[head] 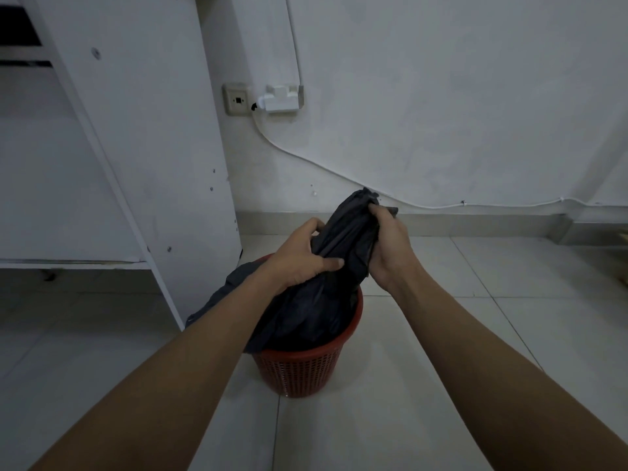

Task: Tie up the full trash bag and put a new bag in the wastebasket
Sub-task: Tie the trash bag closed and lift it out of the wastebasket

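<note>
The left hand curls round the gathered neck of the black trash bag, thumb across it. The right hand, at its 3 o'clock, grips the same neck. The bag sits in the red wastebasket at 6 o'clock, with plastic spilling toward 9.

One trash bag, one wastebasket, two hands, left hand and right hand, one wall socket, one cable
</note>
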A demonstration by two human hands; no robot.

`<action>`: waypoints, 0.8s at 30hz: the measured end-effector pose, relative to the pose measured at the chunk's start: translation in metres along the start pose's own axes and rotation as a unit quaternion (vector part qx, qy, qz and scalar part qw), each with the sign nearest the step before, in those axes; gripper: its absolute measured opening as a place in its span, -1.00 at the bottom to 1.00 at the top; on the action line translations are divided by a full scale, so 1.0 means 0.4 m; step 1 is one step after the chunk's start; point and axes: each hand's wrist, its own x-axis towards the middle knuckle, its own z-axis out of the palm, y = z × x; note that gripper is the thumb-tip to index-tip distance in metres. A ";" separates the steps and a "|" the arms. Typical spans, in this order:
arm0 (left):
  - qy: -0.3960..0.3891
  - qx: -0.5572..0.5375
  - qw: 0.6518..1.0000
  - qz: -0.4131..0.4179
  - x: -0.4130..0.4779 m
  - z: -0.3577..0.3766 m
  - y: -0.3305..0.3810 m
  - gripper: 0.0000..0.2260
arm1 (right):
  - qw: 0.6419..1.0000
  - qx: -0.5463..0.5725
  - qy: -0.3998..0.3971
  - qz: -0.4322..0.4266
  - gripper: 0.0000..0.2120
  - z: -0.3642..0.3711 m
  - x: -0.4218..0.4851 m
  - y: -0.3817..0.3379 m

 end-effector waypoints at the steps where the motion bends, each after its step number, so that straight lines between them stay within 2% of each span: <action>1: -0.008 0.021 1.000 -0.008 -0.002 -0.002 -0.003 -0.59 | 0.999 -0.017 0.028 -0.026 -0.71 0.011 0.001 0.002; 3: -0.042 0.061 0.997 -0.015 -0.010 -0.010 -0.009 -0.48 | 0.989 -0.096 0.051 -0.104 -0.65 0.035 -0.006 0.013; 4: -0.061 0.074 0.995 -0.012 -0.016 -0.014 -0.013 -0.38 | 0.971 -0.165 0.049 -0.168 -0.55 0.042 -0.014 0.024; 5: -0.079 0.085 0.993 -0.010 -0.025 -0.019 -0.018 -0.28 | 0.927 -0.265 0.061 -0.260 -0.41 0.042 -0.020 0.036; 6: -0.095 0.095 0.991 -0.016 -0.036 -0.026 -0.024 -0.21 | 0.843 -0.382 0.090 -0.368 -0.29 0.036 -0.025 0.048; 8: -0.116 0.128 0.984 -0.037 -0.059 -0.048 -0.039 -0.11 | 0.634 -0.521 0.116 -0.559 -0.25 0.025 -0.032 0.073; 9: -0.119 0.154 0.980 -0.044 -0.071 -0.063 -0.046 -0.10 | 0.568 -0.546 0.085 -0.610 -0.30 0.028 -0.039 0.085; 10: -0.117 0.186 0.974 -0.048 -0.085 -0.079 -0.053 -0.12 | 0.530 -0.566 0.036 -0.631 -0.37 0.034 -0.047 0.097; 11: -0.115 0.225 0.966 -0.051 -0.098 -0.096 -0.059 -0.09 | 0.510 -0.590 -0.020 -0.625 -0.44 0.040 -0.055 0.110; 13: -0.127 0.334 0.932 -0.068 -0.122 -0.130 -0.076 0.14 | 0.492 -0.651 -0.142 -0.560 -0.53 0.049 -0.064 0.138; 15: -0.161 0.437 0.879 -0.105 -0.147 -0.155 -0.093 0.31 | 0.491 -0.680 -0.250 -0.484 -0.52 0.057 -0.067 0.162; 17: -0.193 0.477 0.847 -0.134 -0.166 -0.176 -0.111 0.34 | 0.489 -0.687 -0.301 -0.445 -0.43 0.068 -0.066 0.179; 20: -0.206 0.451 0.854 -0.160 -0.185 -0.205 -0.132 0.25 | 0.474 -0.710 -0.337 -0.396 -0.25 0.088 -0.058 0.196; 21: -0.204 0.435 0.862 -0.160 -0.189 -0.212 -0.137 0.21 | 0.473 -0.721 -0.341 -0.375 -0.25 0.094 -0.056 0.200; 22: -0.201 0.418 0.871 -0.158 -0.191 -0.217 -0.140 0.15 | 0.473 -0.728 -0.341 -0.362 -0.33 0.098 -0.055 0.204; 24: -0.189 0.381 0.893 -0.150 -0.194 -0.224 -0.143 0.05 | 0.476 -0.723 -0.336 -0.370 -0.68 0.106 -0.048 0.212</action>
